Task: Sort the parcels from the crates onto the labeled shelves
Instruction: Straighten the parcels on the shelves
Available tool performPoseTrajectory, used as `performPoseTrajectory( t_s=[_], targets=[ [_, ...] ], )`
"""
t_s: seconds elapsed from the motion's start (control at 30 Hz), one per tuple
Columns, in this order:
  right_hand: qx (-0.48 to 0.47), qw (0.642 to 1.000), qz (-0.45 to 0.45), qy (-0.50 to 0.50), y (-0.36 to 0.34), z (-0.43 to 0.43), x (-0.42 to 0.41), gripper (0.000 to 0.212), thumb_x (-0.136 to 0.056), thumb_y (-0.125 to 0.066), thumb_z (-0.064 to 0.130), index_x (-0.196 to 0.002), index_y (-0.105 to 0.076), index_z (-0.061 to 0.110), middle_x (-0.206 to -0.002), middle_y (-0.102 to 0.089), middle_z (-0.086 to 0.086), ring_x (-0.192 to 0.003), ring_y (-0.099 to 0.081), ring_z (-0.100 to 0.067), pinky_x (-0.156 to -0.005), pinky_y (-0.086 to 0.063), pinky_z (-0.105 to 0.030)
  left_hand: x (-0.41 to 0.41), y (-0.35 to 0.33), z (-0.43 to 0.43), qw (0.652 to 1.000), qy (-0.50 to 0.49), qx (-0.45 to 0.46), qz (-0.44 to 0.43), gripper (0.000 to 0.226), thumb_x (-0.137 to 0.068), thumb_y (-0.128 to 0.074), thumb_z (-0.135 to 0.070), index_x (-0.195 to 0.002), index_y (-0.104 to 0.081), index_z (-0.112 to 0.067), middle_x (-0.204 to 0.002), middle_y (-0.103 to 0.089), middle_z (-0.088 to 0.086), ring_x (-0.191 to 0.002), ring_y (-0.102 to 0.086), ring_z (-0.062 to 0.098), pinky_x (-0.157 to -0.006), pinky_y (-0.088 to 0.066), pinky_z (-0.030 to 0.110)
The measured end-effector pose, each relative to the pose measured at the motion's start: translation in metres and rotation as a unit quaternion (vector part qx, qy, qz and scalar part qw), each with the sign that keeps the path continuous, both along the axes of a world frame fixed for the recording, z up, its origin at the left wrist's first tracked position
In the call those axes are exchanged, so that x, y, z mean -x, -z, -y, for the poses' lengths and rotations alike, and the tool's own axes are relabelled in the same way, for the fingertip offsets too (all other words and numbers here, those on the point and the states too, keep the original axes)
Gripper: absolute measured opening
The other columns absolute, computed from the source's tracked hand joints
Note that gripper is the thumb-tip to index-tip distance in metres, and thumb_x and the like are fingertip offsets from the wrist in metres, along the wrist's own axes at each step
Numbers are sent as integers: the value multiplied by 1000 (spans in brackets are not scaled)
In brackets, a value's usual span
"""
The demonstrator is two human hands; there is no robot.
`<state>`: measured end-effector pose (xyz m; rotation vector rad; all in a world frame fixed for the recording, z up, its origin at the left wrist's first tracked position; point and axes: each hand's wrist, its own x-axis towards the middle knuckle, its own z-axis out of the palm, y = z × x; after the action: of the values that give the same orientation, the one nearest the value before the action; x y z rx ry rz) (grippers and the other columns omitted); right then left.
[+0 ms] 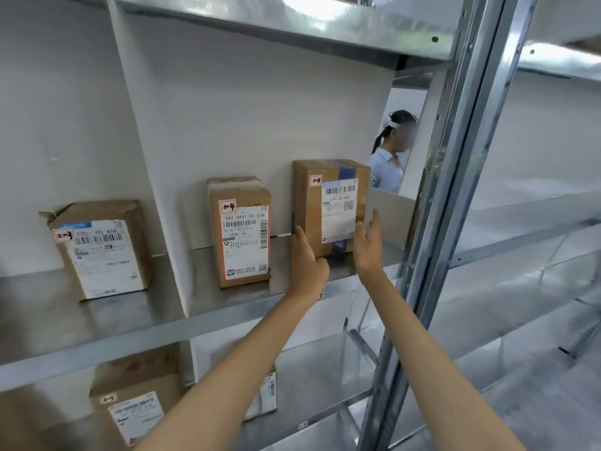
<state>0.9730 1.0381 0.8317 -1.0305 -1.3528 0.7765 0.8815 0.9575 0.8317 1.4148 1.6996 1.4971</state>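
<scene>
Steel shelving (227, 309) with white dividers (153, 190) fills the view. At 9 o'clock a torn box (100, 249) stands in the left bay. At centre a second box (242, 236) stands upright in the next bay. At its 3 o'clock, apart from it, the parcel (328, 203) is upright in the same bay; whether it rests on the shelf I cannot tell. The left hand (307, 260) lies along its left side, thumb hooked round the lower front corner. The right hand (367, 245) presses flat on its right side, fingers straight. At 2 o'clock from the parcel a person (388, 164) stands behind the rack.
</scene>
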Motion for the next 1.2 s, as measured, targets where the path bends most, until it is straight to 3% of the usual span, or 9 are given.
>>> performPoseTrajectory(
  t_s=[0.17, 0.3, 0.5, 0.67, 0.77, 0.9, 1.0, 1.1, 1.2],
  targets=[
    [-131, 990, -53, 3, 28, 76, 6, 37, -101, -37, 23, -139, -33, 21, -138, -44, 3, -127, -44, -10, -104, -37, -25, -7, 18, 68, 969, 3, -243, -44, 64, -77, -37, 20, -130, -45, -14, -133, -44, -1, -125, -40, 3, -100, -32, 9],
    [-137, 989, -27, -42, 73, 131, 17, 34, -100, -33, 16, -132, -42, 19, -132, -52, 2, -123, -48, -6, -105, -37, -21, -8, 62, 104, 960, -20, -273, -53, 63, -70, -36, 20, -119, -51, -17, -124, -52, -4, -119, -47, 8, -98, -39, 17],
    [-105, 993, 7, -62, 125, 157, 27, 34, -99, -33, 19, -130, -46, 14, -130, -52, 3, -120, -47, 0, -103, -35, -15, 13, 129, 116, 974, -92, -201, -49, 64, -71, -37, 23, -113, -53, -22, -119, -52, -10, -118, -49, 13, -100, -43, 40],
    [-44, 995, 36, -76, 173, 154, 31, 29, -100, -34, 18, -124, -50, 21, -124, -55, 7, -116, -50, -1, -96, -38, -11, 31, 178, 120, 982, -124, -135, -46, 60, -74, -42, 20, -113, -52, -25, -118, -52, -10, -116, -49, 12, -97, -44, 31],
    [64, 990, 39, -120, 204, 147, 38, 29, -101, -37, 13, -126, -50, 19, -126, -55, 0, -119, -51, -11, -90, -37, -4, 42, 212, 117, 990, -142, -13, -14, 62, -77, -43, 17, -128, -43, -19, -130, -42, -6, -122, -42, 14, -99, -34, 16],
    [178, 959, 133, -175, 241, 129, 59, 43, -101, -39, 26, -143, -33, 24, -147, -29, -3, -137, -34, -22, -112, -30, -32, 60, 243, 100, 974, -138, 172, 44, 82, -74, -53, 11, -144, -15, -5, -148, -21, 15, -135, -25, 30, -112, -29, 39],
    [267, 927, 146, -218, 249, 116, 79, 53, -100, -36, 38, -148, -18, 29, -157, -13, -6, -145, -17, -24, -117, -20, -42, 68, 247, 86, 959, -104, 245, 100, 99, -78, -56, 13, -149, 9, -9, -156, 2, 11, -144, -9, 28, -110, -23, 30],
    [327, 898, 95, -279, 255, 107, 93, 55, -101, -33, 39, -149, -10, 28, -148, -29, 0, -136, -34, -23, -108, -37, -44, 74, 259, 72, 952, -98, 256, 134, 102, -81, -54, 13, -147, 18, -16, -158, 2, 9, -144, -13, 27, -111, -31, 41],
    [341, 892, 53, -292, 260, 101, 103, 50, -103, -32, 24, -147, -10, 21, -138, -40, -6, -110, -49, -19, -83, -50, -24, 80, 286, 58, 952, -100, 246, 153, 101, -82, -55, 7, -147, 17, -22, -156, -17, 10, -138, -31, 27, -105, -41, 45]
  ],
)
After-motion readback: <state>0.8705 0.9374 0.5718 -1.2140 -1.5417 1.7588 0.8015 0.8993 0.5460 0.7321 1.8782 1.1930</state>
